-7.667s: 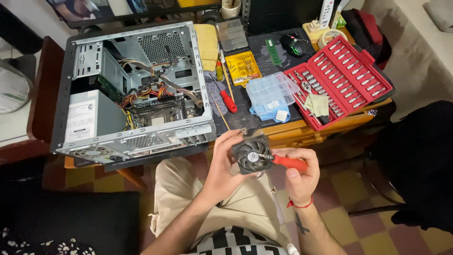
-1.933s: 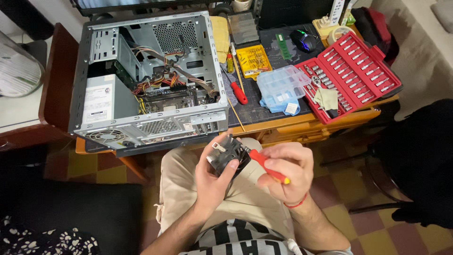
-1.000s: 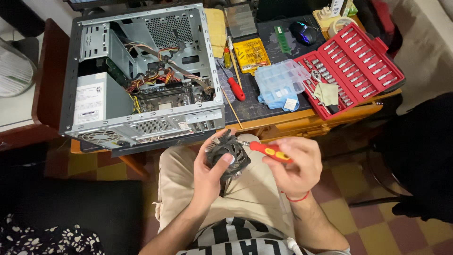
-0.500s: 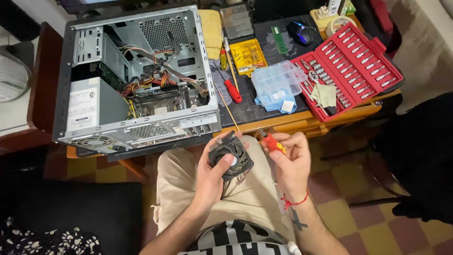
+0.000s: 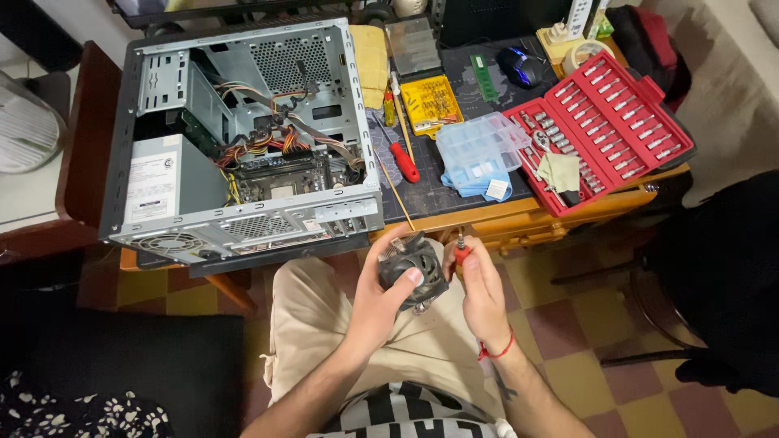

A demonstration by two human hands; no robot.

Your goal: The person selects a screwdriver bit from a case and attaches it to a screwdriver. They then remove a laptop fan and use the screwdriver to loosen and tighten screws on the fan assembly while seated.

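Over the lap, the left hand (image 5: 381, 296) is curled shut around a dark cooling fan (image 5: 415, 268), thumb pressed across its face. Just beside it, the right hand (image 5: 480, 292) is closed in a fist on a red-handled screwdriver (image 5: 460, 253), held upright with its tip pointing up next to the fan's edge. Half a second ago the screwdriver lay slanted between loosened fingers, a little apart from the fan; now it stands close against it. Beyond the knees, on the table (image 5: 495, 223), lie the open computer case (image 5: 243, 138), a second red screwdriver (image 5: 403, 161), a clear parts box (image 5: 483, 146) and a red socket set (image 5: 604, 122).
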